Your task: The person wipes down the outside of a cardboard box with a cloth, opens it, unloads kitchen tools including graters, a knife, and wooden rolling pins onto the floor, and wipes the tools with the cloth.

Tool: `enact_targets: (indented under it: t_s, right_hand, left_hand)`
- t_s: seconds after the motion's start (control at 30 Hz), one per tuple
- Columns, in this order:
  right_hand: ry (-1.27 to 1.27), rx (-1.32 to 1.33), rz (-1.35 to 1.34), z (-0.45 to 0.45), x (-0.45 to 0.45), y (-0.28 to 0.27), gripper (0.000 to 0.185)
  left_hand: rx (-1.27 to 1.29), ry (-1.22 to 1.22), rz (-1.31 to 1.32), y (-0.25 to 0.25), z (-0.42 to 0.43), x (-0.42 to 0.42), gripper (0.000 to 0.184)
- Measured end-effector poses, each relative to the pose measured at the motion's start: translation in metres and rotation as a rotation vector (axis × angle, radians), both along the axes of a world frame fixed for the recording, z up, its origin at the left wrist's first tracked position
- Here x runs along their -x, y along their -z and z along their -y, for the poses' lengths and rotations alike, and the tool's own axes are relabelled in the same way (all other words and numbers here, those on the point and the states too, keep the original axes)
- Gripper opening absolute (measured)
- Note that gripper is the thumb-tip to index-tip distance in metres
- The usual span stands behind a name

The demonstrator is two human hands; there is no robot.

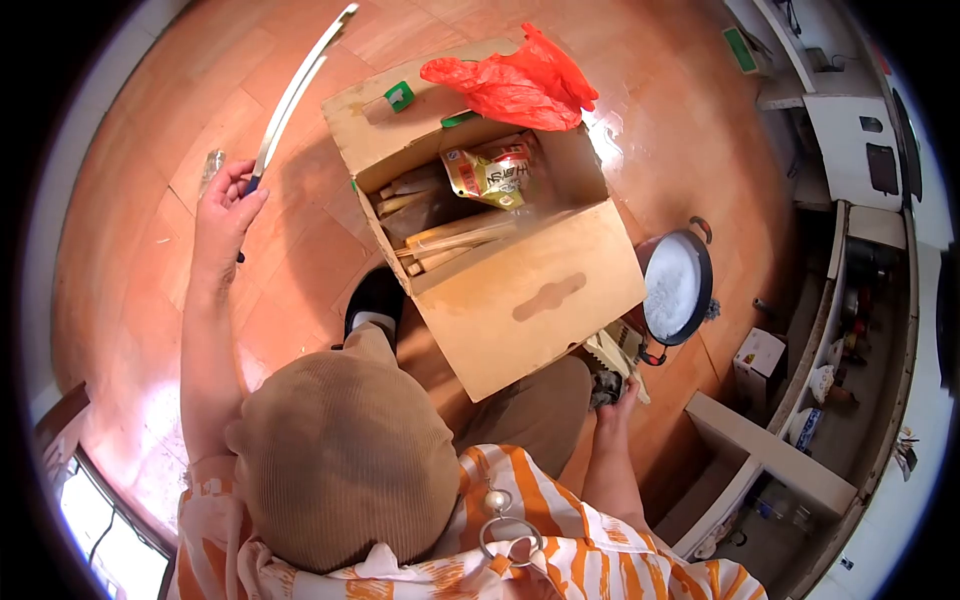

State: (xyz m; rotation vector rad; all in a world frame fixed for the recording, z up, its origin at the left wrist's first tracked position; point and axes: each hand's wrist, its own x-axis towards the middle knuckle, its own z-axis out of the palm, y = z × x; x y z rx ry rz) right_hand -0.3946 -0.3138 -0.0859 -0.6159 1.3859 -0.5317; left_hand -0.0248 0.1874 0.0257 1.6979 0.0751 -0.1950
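Note:
At the left, my left hand [228,215] is closed around the dark blue end of a long, thin white double-strip tool [298,100], which points up and away from me; its exact kind is unclear. Beside those fingers is a clear glass-like object [212,165]. Low on the right, my right hand [613,408] grips a cream-coloured plastic piece [612,358], next to a dark crumpled thing [605,387]. An open cardboard box [530,300] stands between my hands and partly covers that piece. Inside it lie a gold-and-red food packet [490,172] and several wooden sticks [455,240].
A red plastic bag [520,82] lies over the box's far flap. Right of the box, a dark two-handled pan [675,285] with a whitish inside sits on the tiled floor. Shelves [835,330] with dishes line the right side, near a small white box [760,362].

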Motion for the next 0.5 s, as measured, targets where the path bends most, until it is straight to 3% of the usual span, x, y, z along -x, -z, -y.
enact_targets:
  t_s: [0.07, 0.17, 0.23, 0.3, 0.5]
  right_hand:
    - [0.017, -0.063, -0.057, 0.013, 0.001, 0.016, 0.038]
    - [-0.207, -0.314, -0.068, 0.023, 0.006, 0.024, 0.034]
    - [-0.279, -0.294, -0.144, 0.024, 0.015, 0.031, 0.035]
    - [-0.354, -0.29, -0.235, 0.025, 0.022, 0.029, 0.036]
    - [-0.447, -0.338, -0.127, 0.015, 0.014, 0.003, 0.033]
  left_hand:
    - [-0.088, -0.058, 0.038, 0.037, -0.015, 0.005, 0.032]
    - [-0.249, -0.133, 0.031, 0.078, -0.026, 0.016, 0.029]
    - [-0.538, -0.151, 0.028, 0.093, -0.026, 0.024, 0.03]
    - [-0.642, -0.154, 0.06, 0.111, -0.026, 0.032, 0.032]
    - [-1.002, -0.085, 0.157, 0.136, -0.012, 0.032, 0.036]
